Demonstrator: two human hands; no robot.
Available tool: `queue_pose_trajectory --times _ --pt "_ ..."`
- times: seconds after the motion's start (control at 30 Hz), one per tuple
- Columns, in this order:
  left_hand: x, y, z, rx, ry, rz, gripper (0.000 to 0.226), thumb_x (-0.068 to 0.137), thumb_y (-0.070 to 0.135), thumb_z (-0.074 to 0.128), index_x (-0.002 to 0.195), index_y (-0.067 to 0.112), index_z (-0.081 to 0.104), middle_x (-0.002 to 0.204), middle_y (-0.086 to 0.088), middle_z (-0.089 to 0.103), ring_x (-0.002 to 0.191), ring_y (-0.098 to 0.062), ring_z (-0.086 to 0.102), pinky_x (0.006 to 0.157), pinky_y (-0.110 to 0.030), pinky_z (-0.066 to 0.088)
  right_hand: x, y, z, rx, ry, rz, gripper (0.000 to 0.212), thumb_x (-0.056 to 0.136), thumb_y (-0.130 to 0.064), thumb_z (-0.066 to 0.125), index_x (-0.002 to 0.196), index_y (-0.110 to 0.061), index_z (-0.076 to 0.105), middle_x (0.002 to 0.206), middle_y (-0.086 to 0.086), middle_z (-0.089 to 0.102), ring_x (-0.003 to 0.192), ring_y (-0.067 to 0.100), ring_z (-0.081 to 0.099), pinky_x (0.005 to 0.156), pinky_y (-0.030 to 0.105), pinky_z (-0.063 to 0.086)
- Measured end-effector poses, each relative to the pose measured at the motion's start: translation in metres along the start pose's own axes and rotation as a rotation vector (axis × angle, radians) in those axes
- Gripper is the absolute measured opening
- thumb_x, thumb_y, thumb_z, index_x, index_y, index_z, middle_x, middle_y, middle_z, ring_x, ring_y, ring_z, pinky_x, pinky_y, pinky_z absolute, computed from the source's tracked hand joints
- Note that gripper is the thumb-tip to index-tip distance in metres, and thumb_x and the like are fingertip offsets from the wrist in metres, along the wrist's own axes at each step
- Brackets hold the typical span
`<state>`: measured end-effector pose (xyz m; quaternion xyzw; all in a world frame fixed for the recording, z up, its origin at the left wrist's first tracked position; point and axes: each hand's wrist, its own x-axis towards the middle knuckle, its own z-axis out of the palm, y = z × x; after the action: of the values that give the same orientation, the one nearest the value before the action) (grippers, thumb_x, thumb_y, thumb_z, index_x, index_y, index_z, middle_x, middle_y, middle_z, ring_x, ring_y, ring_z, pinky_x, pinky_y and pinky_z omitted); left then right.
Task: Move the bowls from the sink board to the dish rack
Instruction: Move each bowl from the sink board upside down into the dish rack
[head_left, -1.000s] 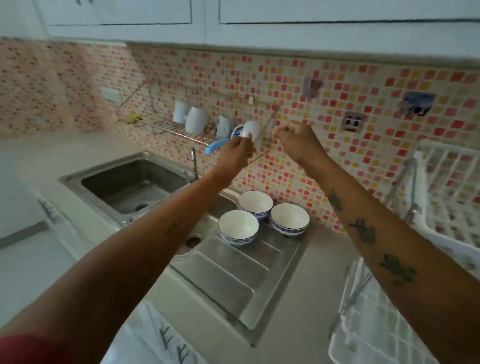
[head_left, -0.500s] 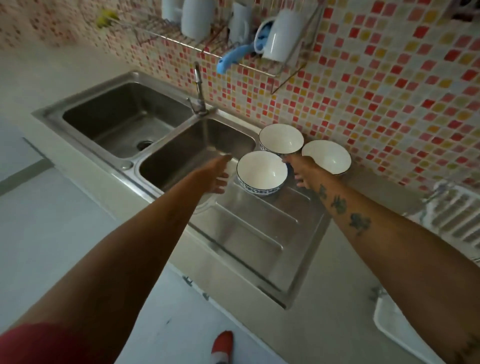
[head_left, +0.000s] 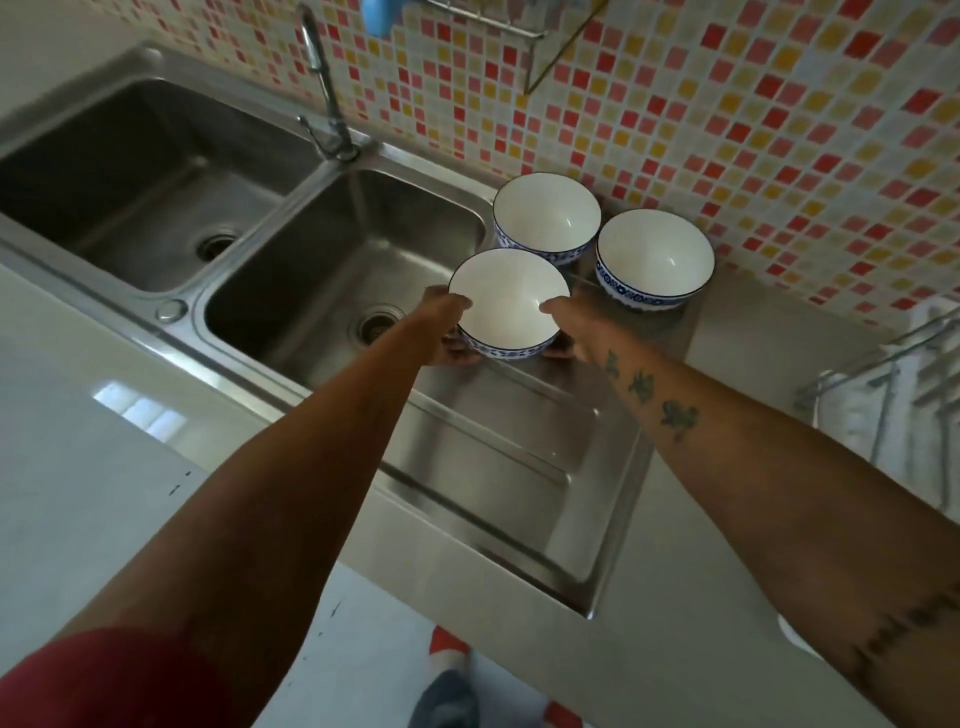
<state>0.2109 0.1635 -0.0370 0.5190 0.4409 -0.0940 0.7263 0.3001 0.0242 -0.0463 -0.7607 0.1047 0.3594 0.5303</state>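
Three white bowls with blue patterned rims stand at the far end of the steel sink board. The nearest bowl is gripped from both sides: my left hand on its left wall, my right hand on its right wall, thumbs at the rim. A second bowl stands behind it and a third bowl to the right, both untouched. The white dish rack shows partly at the right edge of the counter.
A double steel sink with a tap lies left of the board. A mosaic-tiled wall rises just behind the bowls. A wire wall shelf with a blue item hangs above. The grey counter runs right toward the rack.
Both hands came down from the wall shelf to the sink board, then closed around the nearest bowl. The view tilted down and moved closer.
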Motion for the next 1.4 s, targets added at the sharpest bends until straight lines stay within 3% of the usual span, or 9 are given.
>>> queue_pose_trajectory --times 0.27,0.57,0.7,0.87,0.97,1.13,1.2,1.33,1.4 --pt "0.007 -0.002 0.002 0.095 -0.023 0.054 0.049 0.093 -0.001 0.029 0.137 0.019 0.039 0.117 -0.016 0.050 0.080 -0.029 0.057 0.080 -0.048 0.051 0.011 0.003 0.006 0.023 0.050 -0.020 0.057 0.092 -0.003 0.031 0.145 -0.022 0.031 0.145 0.009 0.042 0.109 0.027 0.049 0.068 0.041 0.052" --pt "-0.034 0.001 0.014 0.102 -0.096 0.114 0.047 0.092 -0.004 0.034 0.132 0.017 0.045 0.139 -0.017 0.048 0.107 -0.036 0.053 0.055 -0.043 0.053 -0.034 -0.003 -0.014 0.018 0.112 -0.087 0.055 0.092 -0.005 0.031 0.145 -0.018 0.033 0.143 0.011 0.044 0.121 0.033 0.051 0.074 0.041 0.051" --pt "-0.084 0.024 0.035 0.090 -0.153 0.223 0.039 0.096 0.002 0.038 0.130 0.017 0.045 0.133 -0.016 0.049 0.089 -0.029 0.056 0.068 -0.046 0.054 -0.074 -0.030 -0.044 -0.029 0.221 -0.255 0.052 0.088 -0.003 0.034 0.138 -0.013 0.045 0.136 0.015 0.053 0.114 0.036 0.055 0.087 0.045 0.054" --pt "-0.166 0.065 0.067 -0.085 -0.203 0.203 0.046 0.094 0.041 0.050 0.134 0.019 0.042 0.132 -0.015 0.049 0.108 -0.034 0.052 0.080 -0.054 0.051 -0.162 -0.078 -0.093 -0.018 0.308 -0.441 0.055 0.085 -0.001 0.031 0.137 -0.014 0.044 0.129 0.013 0.056 0.112 0.036 0.056 0.089 0.055 0.054" --pt "-0.217 0.091 0.082 -0.162 -0.323 0.206 0.050 0.084 0.059 0.049 0.115 0.021 0.057 0.120 -0.011 0.056 0.103 -0.034 0.054 0.077 -0.054 0.052 -0.225 -0.100 -0.122 -0.014 0.344 -0.604 0.056 0.085 0.002 0.030 0.136 -0.015 0.046 0.121 0.009 0.056 0.103 0.031 0.055 0.071 0.043 0.057" --pt "-0.289 0.114 0.116 -0.119 -0.604 0.288 0.057 0.083 0.066 0.037 0.117 0.027 0.061 0.133 -0.011 0.058 0.118 -0.039 0.053 0.090 -0.055 0.047 -0.321 -0.116 -0.171 -0.020 0.470 -0.865 0.058 0.086 0.003 0.032 0.141 -0.013 0.041 0.140 0.012 0.049 0.122 0.031 0.050 0.087 0.038 0.046" --pt "-0.321 0.110 0.135 -0.038 -0.741 0.363 0.049 0.081 0.062 0.046 0.116 0.032 0.063 0.130 -0.009 0.062 0.113 -0.039 0.058 0.095 -0.055 0.046 -0.353 -0.113 -0.192 -0.007 0.515 -0.941 0.055 0.089 0.002 0.032 0.140 -0.014 0.042 0.133 0.008 0.050 0.115 0.026 0.050 0.081 0.034 0.042" --pt "-0.376 0.093 0.183 0.088 -0.964 0.507 0.042 0.081 0.055 0.051 0.114 0.032 0.065 0.105 -0.007 0.074 0.088 -0.035 0.073 0.076 -0.051 0.056 -0.400 -0.095 -0.243 0.074 0.617 -1.006 0.051 0.091 0.002 0.033 0.137 -0.016 0.047 0.110 0.001 0.049 0.101 0.021 0.050 0.066 0.025 0.042" --pt "-0.391 0.085 0.209 0.122 -1.016 0.522 0.050 0.081 0.056 0.051 0.123 0.032 0.062 0.120 -0.007 0.069 0.100 -0.037 0.069 0.082 -0.054 0.054 -0.414 -0.081 -0.270 0.116 0.666 -1.018 0.050 0.090 0.002 0.035 0.135 -0.016 0.049 0.112 0.004 0.052 0.100 0.022 0.051 0.074 0.028 0.046"
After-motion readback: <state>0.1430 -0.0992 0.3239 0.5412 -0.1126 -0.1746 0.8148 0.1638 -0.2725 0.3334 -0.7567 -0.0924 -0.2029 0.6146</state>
